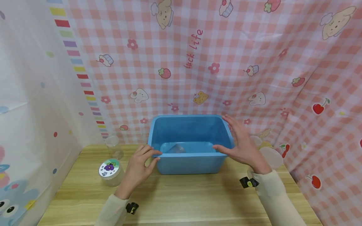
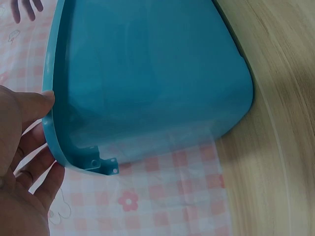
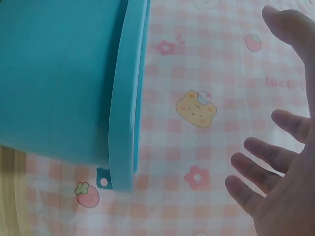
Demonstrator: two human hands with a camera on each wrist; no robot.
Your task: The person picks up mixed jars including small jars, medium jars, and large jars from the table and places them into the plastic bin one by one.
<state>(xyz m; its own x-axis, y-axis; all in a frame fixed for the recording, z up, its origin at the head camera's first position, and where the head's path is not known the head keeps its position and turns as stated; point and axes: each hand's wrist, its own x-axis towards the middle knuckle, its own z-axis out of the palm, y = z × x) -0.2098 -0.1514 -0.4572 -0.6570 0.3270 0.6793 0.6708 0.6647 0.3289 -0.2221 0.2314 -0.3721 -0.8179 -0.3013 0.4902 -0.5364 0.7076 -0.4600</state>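
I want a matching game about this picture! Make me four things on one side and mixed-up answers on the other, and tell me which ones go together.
Things:
1. Bin
2. Left hand
3. Right hand
4. Lidded jar

Answers:
A. Fingers spread, holding nothing
B. Purple picture on top
C. Blue
D. Holding the bin

Right pairs:
1-C, 2-D, 3-A, 4-B
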